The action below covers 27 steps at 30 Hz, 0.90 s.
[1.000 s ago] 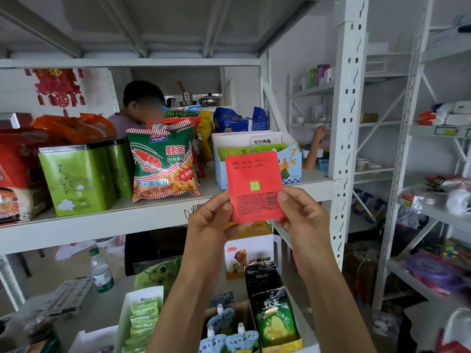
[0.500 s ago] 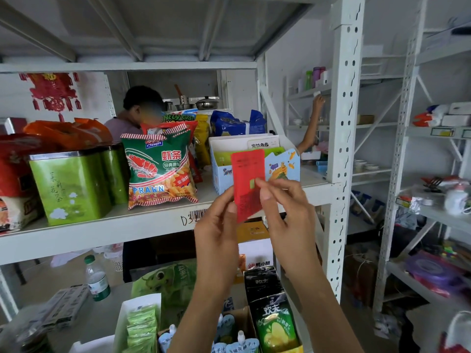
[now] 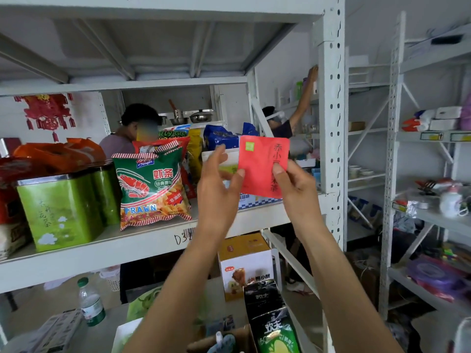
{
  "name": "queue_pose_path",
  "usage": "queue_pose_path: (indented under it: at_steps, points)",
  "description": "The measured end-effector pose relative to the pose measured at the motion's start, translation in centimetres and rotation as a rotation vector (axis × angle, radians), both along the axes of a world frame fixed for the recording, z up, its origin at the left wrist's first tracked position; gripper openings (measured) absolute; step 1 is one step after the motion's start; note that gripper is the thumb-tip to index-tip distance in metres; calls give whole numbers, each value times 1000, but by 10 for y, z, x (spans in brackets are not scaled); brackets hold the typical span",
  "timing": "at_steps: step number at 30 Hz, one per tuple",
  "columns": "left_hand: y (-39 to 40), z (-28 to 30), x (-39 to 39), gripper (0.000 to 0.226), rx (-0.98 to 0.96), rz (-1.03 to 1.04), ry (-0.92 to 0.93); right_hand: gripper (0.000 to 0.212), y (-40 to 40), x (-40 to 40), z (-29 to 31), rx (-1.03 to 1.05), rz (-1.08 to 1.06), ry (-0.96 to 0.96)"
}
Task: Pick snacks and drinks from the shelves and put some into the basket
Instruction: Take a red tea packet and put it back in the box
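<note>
A flat red snack packet [image 3: 260, 159] with black characters and a small green square faces me at chest height, in front of the middle shelf [image 3: 127, 245]. My right hand [image 3: 295, 184] pinches its right edge between thumb and fingers. A fingertip of my left hand [image 3: 216, 189] touches the packet's lower left edge, and its thumb is raised clear of it. Behind the packet stands a white and blue display box [image 3: 214, 155]. No basket is in view.
A prawn cracker bag [image 3: 153, 184] and green tins [image 3: 58, 210] stand on the shelf to the left. Below are a water bottle [image 3: 90, 304], a chicken snack box [image 3: 244, 273] and black-green pouches [image 3: 272, 324]. Two people [image 3: 127, 138] work behind the rack. A white upright [image 3: 331, 123] stands close on the right.
The packet has turned over from its label side, through edge-on, to its front. Both hands rose slightly. My left hand went from pinching the packet to touching its edge.
</note>
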<state>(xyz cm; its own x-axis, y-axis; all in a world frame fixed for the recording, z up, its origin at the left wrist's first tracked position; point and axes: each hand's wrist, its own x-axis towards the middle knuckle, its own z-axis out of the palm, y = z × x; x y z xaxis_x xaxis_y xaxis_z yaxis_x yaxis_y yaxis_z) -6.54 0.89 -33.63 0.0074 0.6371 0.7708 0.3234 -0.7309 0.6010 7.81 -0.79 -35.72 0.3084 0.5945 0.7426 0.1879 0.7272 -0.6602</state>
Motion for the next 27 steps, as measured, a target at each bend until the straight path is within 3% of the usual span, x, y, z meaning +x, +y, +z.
queue_pose_path:
  at_steps: [3, 6, 12, 15, 18, 20, 22, 27]
  points:
    - [29, 29, 3, 47, -50, -76, 27, 13, 15, 9, 19, 57, 5, -21]
    - [54, 44, 11, 15, 23, -37, 70, 22, 37, 20, 38, 111, -82, -78]
    - [89, 57, 25, 8, -11, -2, 123, 17, 81, 43, 63, 5, -247, -182]
    - [96, 59, 29, 13, -43, 42, 209, 17, 97, 54, 61, -70, -315, -250]
    - [96, 59, 32, 55, -75, 97, 351, 38, 104, 62, 55, -122, -344, -298]
    - [93, 58, 34, 69, -72, 117, 445, 56, 105, 67, 50, -154, -375, -328]
    - [91, 57, 35, 61, -86, 104, 506, 54, 107, 72, 47, -201, -389, -376]
    - [91, 55, 37, 35, -164, 175, 608, 25, 107, 72, 47, -278, -437, -414]
